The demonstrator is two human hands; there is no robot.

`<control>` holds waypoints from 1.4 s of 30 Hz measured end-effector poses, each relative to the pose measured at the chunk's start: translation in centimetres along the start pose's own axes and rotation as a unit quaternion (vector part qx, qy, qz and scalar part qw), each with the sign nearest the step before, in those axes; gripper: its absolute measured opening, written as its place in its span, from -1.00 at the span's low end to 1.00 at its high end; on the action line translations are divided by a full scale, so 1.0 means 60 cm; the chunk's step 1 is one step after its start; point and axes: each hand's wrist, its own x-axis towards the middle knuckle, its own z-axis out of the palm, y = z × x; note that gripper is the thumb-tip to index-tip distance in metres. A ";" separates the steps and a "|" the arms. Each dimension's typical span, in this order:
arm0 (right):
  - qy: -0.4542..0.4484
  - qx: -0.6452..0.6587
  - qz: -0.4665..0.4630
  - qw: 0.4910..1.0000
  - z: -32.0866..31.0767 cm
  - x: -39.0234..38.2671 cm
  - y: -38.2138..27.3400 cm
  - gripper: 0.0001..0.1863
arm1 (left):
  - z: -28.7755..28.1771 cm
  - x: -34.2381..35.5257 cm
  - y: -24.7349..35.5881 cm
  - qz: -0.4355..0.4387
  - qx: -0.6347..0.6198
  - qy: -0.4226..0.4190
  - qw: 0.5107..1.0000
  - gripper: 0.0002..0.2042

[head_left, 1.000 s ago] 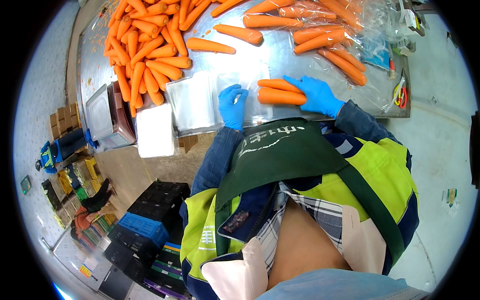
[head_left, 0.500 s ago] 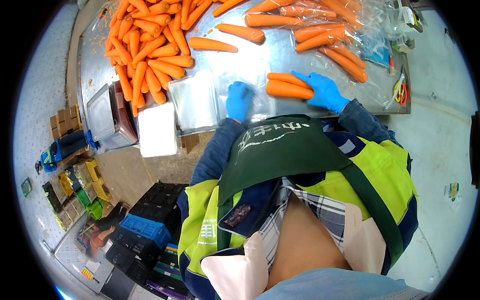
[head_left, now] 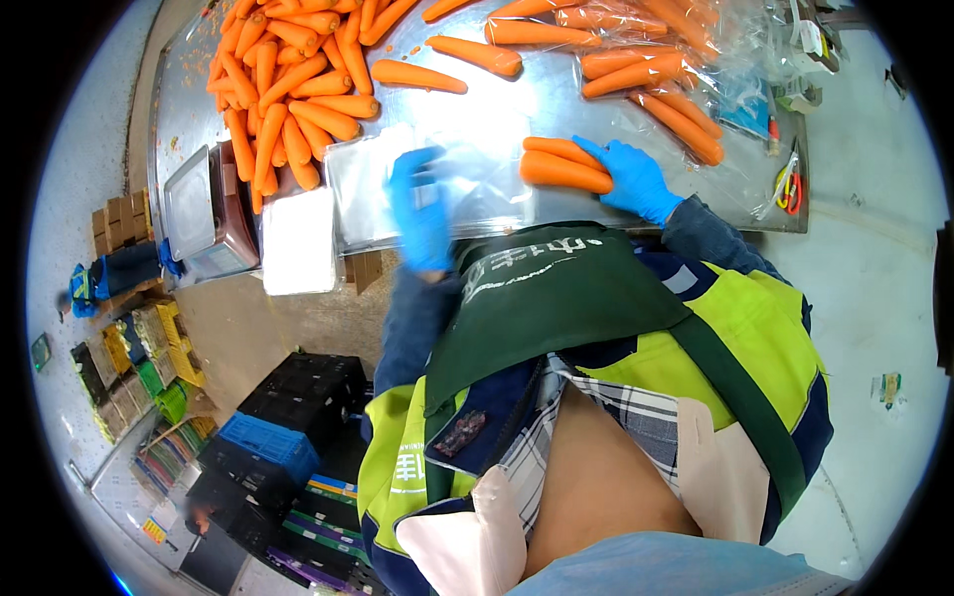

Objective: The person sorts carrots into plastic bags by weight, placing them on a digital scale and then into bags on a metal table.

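Note:
My right hand [head_left: 638,184], in a blue glove, is closed on the right ends of two carrots [head_left: 566,177] lying side by side near the table's front edge. To the left, my gloved left hand [head_left: 421,214] is over the clear plastic bags [head_left: 366,189]. Motion blurs its fingers, so its grip cannot be made out. Clear film [head_left: 489,189] lies flat between my left hand and the two carrots. A big heap of loose carrots [head_left: 298,84] covers the back left of the table. Two single carrots [head_left: 419,76] lie behind my hands.
Bagged carrots [head_left: 636,74] lie at the back right of the metal table [head_left: 745,194]. Scissors [head_left: 791,189] rest by its right edge. A scale [head_left: 194,204] and a white stack [head_left: 298,243] stand at the left. Dark crates [head_left: 308,397] are stacked behind on the floor.
My left hand has moved left from the film beside the carrots to over the bags. My right hand still holds the two carrots. The view has shifted slightly.

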 end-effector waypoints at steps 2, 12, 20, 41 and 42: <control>-0.005 -0.014 0.007 1.000 -0.002 -0.003 -0.005 -0.05 | 0.109 -0.020 -0.051 -0.029 0.038 -0.157 0.986 -0.64; -0.004 -0.015 -0.027 1.000 0.001 -0.012 0.013 -0.03 | 0.150 -0.020 -0.204 0.033 0.090 -0.124 0.988 -0.87; 0.022 -0.018 -0.048 0.998 0.014 -0.013 0.022 -0.02 | -0.206 0.048 -0.199 -0.180 -0.085 0.316 0.928 -0.71; 0.029 -0.017 -0.055 0.998 -0.004 0.021 -0.024 -0.09 | 0.141 -0.019 -0.201 -0.047 -0.001 -0.110 0.993 -0.93; 0.019 -0.007 -0.045 0.999 0.002 0.025 -0.026 -0.10 | 0.133 -0.013 -0.202 -0.103 -0.061 -0.106 0.987 -0.95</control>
